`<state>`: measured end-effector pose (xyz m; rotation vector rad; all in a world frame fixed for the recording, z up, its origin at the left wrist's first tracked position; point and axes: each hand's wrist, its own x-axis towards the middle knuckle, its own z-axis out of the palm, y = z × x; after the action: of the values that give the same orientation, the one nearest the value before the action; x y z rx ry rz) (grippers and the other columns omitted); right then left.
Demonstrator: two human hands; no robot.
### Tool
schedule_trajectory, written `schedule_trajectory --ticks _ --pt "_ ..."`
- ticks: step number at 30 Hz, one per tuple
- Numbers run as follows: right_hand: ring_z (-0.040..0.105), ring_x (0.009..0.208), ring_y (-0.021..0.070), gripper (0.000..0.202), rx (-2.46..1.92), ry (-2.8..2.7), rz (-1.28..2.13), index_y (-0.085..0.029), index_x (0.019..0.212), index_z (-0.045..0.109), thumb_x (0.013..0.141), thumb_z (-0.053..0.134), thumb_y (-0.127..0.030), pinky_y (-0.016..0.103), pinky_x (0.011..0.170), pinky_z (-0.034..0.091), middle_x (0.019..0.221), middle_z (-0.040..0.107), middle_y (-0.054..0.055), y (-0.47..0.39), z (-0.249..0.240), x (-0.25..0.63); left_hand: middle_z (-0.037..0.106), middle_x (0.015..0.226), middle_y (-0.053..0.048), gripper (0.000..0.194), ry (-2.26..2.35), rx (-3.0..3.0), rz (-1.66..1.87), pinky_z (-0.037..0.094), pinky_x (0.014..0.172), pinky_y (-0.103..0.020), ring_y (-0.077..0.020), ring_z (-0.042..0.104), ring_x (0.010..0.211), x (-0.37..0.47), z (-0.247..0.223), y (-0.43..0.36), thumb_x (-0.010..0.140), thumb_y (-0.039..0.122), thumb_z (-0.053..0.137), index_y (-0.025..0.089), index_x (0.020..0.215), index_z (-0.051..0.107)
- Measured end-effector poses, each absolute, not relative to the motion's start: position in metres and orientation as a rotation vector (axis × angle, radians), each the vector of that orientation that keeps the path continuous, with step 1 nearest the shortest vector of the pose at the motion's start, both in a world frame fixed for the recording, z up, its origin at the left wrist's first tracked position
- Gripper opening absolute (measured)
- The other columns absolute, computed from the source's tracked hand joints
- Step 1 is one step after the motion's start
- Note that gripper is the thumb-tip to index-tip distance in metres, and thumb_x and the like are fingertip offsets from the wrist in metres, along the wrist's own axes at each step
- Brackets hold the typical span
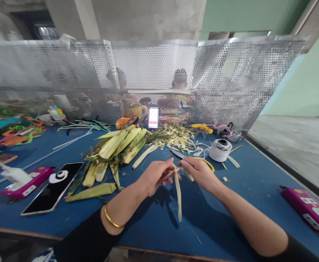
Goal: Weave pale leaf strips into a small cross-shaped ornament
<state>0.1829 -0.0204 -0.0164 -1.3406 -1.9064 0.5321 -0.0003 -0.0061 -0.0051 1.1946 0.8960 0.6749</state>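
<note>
Above the near middle of the table, my left hand is closed, pinching a pale corn husk strip near its upper end. The strip's long folded tail hangs down. My right hand is closed too, its thumb and fingertips meeting the same strip from the right. Another pale piece shows below the right fingers; whether it is held I cannot tell. Just behind the right hand lie scissors with a yellow handle, partly hidden. A spool of white thread stands beyond them.
Corn husks are piled left of centre, with shredded husk behind. A phone and purple power strip lie left, another power strip right. A perforated metal screen bounds the table's back; people sit behind it.
</note>
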Motion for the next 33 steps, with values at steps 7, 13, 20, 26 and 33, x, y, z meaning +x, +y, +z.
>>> schedule_trajectory --ticks 7,13,20,26,33 --pt "0.057 0.071 0.0173 0.041 -1.366 -1.805 0.718 -0.018 0.077 0.068 0.087 0.044 -0.05 0.028 0.066 0.04 0.073 0.066 0.003 -0.023 -0.016 0.179 0.069 0.066 -0.005 0.015 0.972 1.361 0.7 0.029 0.043 -0.019 -0.0069 0.048 0.046 0.004 -0.003 -0.012 0.07 0.027 0.068 0.014 0.064 0.064" --pt "0.051 0.055 0.0133 0.037 -1.216 -1.531 1.171 -0.017 0.067 0.062 0.073 0.064 -0.053 0.026 0.054 0.039 0.06 0.057 0.0 -0.029 -0.022 0.164 0.063 0.055 0.0 0.019 1.008 1.554 0.577 0.037 0.047 -0.02 -0.0082 0.051 0.042 0.012 -0.005 -0.021 0.076 0.024 0.062 0.014 0.06 0.065" --pt "0.045 0.06 0.0121 0.024 -1.195 -1.494 0.598 -0.018 0.066 0.061 0.078 0.063 -0.039 0.025 0.057 0.037 0.064 0.051 -0.001 -0.038 -0.017 0.162 0.055 0.044 0.001 0.035 1.143 1.678 0.525 0.037 0.047 -0.022 -0.0105 0.05 0.038 0.011 -0.017 -0.016 0.081 0.039 0.056 0.016 0.056 0.064" --pt "0.055 0.065 0.014 0.012 -1.238 -1.735 0.011 -0.02 0.08 0.056 0.089 0.049 -0.024 0.025 0.06 0.039 0.073 0.062 0.001 -0.054 -0.014 0.162 0.051 0.044 0.003 0.031 1.148 1.462 0.771 0.03 0.042 -0.021 -0.0073 0.04 0.037 0.008 -0.019 -0.008 0.08 0.033 0.055 0.016 0.055 0.059" --pt "0.053 0.063 0.0151 0.017 -0.892 -2.21 -0.622 -0.017 0.081 0.058 0.092 0.046 -0.014 0.031 0.068 0.035 0.068 0.062 0.003 -0.06 -0.011 0.153 0.056 0.057 0.0 0.031 1.002 0.957 0.784 0.025 0.04 -0.02 -0.0065 0.043 0.044 0.008 -0.014 -0.008 0.078 0.041 0.064 0.011 0.079 0.069"
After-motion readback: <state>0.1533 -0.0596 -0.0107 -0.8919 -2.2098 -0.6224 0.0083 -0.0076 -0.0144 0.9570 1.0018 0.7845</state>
